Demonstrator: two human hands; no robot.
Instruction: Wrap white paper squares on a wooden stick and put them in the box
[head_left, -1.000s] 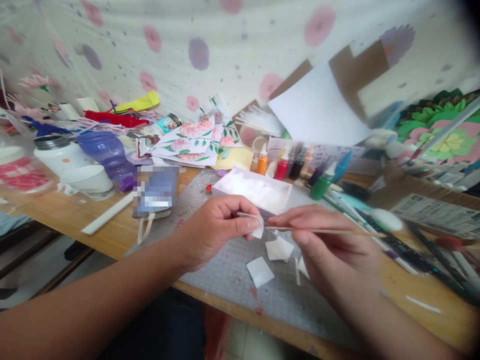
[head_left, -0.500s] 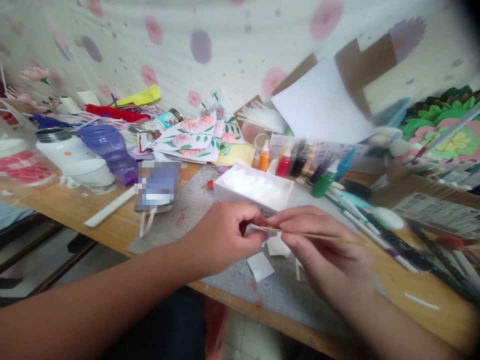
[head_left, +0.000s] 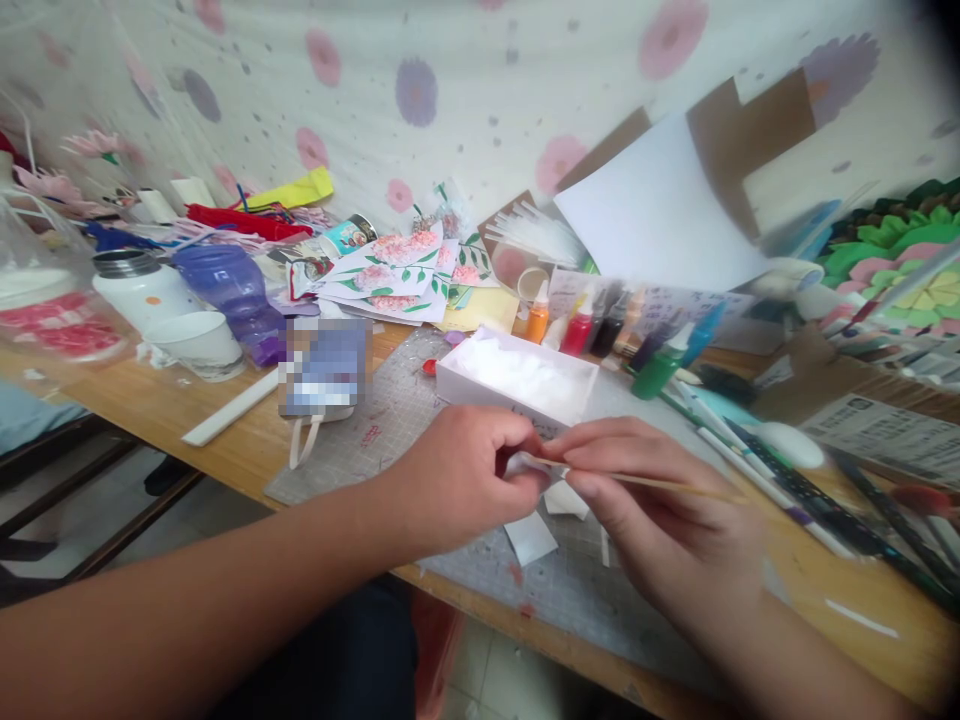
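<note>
My left hand [head_left: 465, 480] pinches a small piece of white paper [head_left: 534, 462] between thumb and fingers. Its fingertips nearly meet those of my right hand [head_left: 660, 500], which is closed on a thin wooden stick [head_left: 645, 483]. The stick's tip lies against the paper, and its other end runs back across the right palm. Behind the hands stands an open white box [head_left: 480, 385] with fluffy white material [head_left: 510, 368] in it. Below the fingers, a white paper square [head_left: 531, 539] and another white piece [head_left: 565, 500] lie on the grey cutting mat [head_left: 480, 580].
Paint bottles [head_left: 577, 330] stand behind the box. Pens and brushes [head_left: 772, 490] lie to the right beside a cardboard box [head_left: 862, 400]. At the left are a white cup [head_left: 196, 345], a purple bottle [head_left: 225, 295] and a white strip [head_left: 231, 408].
The view has shifted slightly, so everything sits a little further right. The paper between my fingers shows a bit more and looks more curled; both hands keep their hold.
</note>
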